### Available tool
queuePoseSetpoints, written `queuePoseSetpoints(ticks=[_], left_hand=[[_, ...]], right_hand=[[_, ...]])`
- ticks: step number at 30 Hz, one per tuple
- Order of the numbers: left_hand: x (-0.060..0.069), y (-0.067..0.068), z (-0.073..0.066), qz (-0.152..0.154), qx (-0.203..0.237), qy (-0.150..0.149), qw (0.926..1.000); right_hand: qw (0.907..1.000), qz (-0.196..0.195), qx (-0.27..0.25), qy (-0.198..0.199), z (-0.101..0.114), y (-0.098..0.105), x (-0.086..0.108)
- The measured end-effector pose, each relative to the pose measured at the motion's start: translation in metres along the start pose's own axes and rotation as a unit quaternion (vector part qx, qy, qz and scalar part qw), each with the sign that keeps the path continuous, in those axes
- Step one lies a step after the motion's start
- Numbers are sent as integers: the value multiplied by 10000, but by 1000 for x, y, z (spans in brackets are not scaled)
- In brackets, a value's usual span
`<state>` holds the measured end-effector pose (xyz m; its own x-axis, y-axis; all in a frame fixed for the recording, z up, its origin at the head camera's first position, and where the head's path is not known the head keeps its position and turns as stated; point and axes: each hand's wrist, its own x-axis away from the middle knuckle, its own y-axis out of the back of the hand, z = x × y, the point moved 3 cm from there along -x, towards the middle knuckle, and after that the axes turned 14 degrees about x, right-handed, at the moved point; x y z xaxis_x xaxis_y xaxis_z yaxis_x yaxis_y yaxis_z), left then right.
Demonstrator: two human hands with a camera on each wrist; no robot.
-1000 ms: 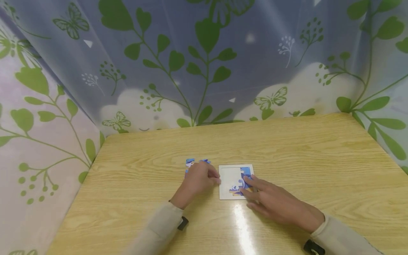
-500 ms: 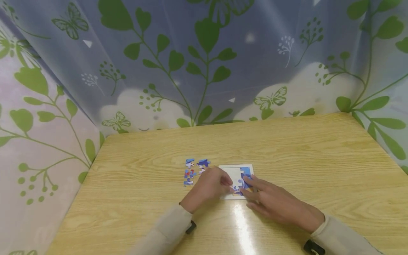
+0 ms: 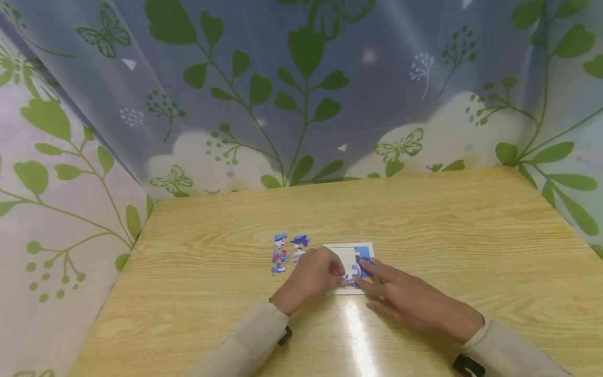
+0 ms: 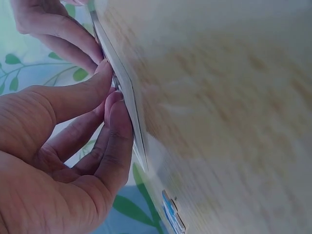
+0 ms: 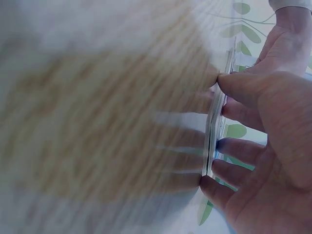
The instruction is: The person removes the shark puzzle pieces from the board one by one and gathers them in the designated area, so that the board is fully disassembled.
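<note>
A square white jigsaw tray (image 3: 346, 244) lies on the table in the head view. Blue and orange joined puzzle pieces (image 3: 364, 252) fill its right side and part of the bottom; bare white backing shows at upper left. My left hand (image 3: 312, 275) is over the tray's lower left, thumb and fingertips pinching a puzzle piece down against it; the piece is mostly hidden by the fingers. My right hand (image 3: 407, 296) rests with fairly straight, spread fingers on the tray's right edge and the pieces there. In the right wrist view its thumb (image 5: 239, 87) touches the tray's near edge.
Left of the tray, several loose puzzle pieces (image 3: 280, 256) lie in rough columns, some partly behind the left hand. The wooden table (image 3: 212, 298) meets a leaf-patterned curtain (image 3: 264, 104) at the back.
My left hand has moved right from beside the tray's left edge to over its lower middle, uncovering more loose pieces. It has barely moved in the last half second. The right hand stays almost still.
</note>
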<state>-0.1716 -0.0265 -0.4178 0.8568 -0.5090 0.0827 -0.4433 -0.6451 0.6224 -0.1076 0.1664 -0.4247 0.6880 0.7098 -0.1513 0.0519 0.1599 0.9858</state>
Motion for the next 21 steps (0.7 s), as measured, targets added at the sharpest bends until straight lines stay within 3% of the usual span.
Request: queuePoseSetpoints(ticks=[15,21], left_hand=[[-1,1,0,-36,-18,15,10000],[0,2,-1,30,307,295,9991]], right_hand=[[9997,206,102,79,-3,0,5],[9997,233,122,12,-2,-1,6]])
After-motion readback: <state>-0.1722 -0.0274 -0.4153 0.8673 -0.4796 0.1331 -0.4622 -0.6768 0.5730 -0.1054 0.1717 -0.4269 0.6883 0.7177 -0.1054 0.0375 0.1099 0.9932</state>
